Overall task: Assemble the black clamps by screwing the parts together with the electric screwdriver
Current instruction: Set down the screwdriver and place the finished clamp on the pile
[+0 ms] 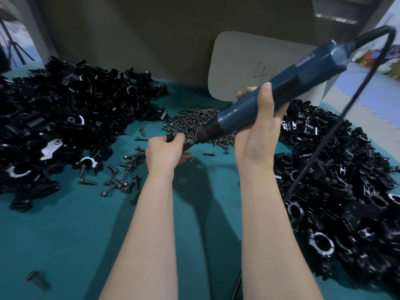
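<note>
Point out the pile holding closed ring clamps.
The right-hand pile, under the black cord: its pieces form closed rings, whereas the left-hand pile shows open half-shells.

A teal bench [65,245] meets a drab brown back panel [129,29]; a pale rounded card [238,61] leans at its far edge.

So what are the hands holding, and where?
Right hand grips the electric screwdriver round its lower barrel; left hand pinches a black clamp part, exact hold unclear.

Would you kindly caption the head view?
Right hand holds the electric screwdriver, tip against a black clamp part gripped by the left hand.
</note>
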Action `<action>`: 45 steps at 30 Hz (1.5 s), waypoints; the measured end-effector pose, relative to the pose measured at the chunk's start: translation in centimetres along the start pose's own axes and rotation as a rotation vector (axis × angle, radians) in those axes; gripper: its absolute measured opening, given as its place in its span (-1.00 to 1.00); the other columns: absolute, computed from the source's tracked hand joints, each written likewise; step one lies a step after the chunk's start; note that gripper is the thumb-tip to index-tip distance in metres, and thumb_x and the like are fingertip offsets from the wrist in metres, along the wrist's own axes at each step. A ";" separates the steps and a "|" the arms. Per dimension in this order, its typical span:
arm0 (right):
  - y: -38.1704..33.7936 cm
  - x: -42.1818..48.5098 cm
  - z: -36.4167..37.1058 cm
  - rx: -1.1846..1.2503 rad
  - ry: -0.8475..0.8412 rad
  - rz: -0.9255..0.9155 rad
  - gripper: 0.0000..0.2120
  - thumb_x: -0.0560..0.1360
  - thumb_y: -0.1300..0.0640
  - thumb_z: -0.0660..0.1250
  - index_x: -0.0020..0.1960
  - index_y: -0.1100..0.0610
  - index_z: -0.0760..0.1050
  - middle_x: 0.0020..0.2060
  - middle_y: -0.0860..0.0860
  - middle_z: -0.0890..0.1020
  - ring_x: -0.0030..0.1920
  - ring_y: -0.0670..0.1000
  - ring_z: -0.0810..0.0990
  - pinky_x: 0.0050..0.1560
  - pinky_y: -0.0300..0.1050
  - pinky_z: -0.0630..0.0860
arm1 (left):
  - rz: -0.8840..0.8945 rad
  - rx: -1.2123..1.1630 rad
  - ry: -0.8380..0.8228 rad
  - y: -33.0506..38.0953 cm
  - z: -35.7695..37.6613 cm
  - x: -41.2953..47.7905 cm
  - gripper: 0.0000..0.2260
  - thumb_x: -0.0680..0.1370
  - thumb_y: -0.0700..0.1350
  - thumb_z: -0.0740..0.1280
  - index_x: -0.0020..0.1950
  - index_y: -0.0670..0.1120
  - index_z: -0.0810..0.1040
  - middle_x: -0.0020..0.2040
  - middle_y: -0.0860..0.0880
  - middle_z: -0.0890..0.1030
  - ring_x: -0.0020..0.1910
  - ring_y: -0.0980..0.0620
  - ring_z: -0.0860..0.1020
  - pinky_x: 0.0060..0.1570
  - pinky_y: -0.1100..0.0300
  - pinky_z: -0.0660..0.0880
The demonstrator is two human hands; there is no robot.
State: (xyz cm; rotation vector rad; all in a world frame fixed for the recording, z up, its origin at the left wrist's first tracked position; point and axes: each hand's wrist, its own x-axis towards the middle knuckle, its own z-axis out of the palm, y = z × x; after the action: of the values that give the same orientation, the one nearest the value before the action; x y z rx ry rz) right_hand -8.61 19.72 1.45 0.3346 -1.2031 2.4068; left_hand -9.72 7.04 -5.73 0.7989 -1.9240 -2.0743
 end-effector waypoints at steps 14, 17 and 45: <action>-2.8 0.3 -1.1 0.097 -0.054 0.102 -0.69 0.57 0.06 0.17 0.26 0.16 0.31 -0.18 0.02 0.53 -0.14 0.02 0.56 -0.01 -0.10 0.53 | 0.088 0.489 -0.053 1.4 -0.2 -1.1 -0.78 0.48 0.12 0.30 -0.23 -0.01 0.54 -0.51 0.06 0.61 -0.28 0.03 0.68 -0.11 0.10 0.60; -3.2 0.1 -0.8 0.092 -0.050 0.103 -0.68 0.57 0.04 0.20 0.26 0.17 0.29 -0.18 0.03 0.52 -0.13 0.03 0.55 0.00 -0.11 0.52 | 0.115 0.450 -0.074 1.2 0.0 -0.9 -0.75 0.49 0.14 0.30 -0.22 -0.01 0.55 -0.53 0.09 0.60 -0.27 0.03 0.67 -0.07 0.06 0.62; 2.9 1.7 -5.0 -1.580 -0.015 0.637 -0.39 0.56 -0.07 0.28 0.50 0.01 0.07 0.41 0.24 0.27 0.38 0.25 0.25 0.31 0.03 0.26 | 0.425 0.336 -0.126 1.3 1.5 -2.7 -0.57 0.51 -0.04 0.43 0.29 0.10 0.33 0.08 0.12 0.54 0.10 -0.08 0.58 0.13 -0.04 0.49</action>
State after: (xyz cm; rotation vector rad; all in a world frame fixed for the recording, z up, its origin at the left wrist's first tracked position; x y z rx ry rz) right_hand -11.65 22.62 -2.89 -0.5920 -2.9509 1.0444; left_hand -8.53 9.49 -3.78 0.2757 -2.3032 -1.6082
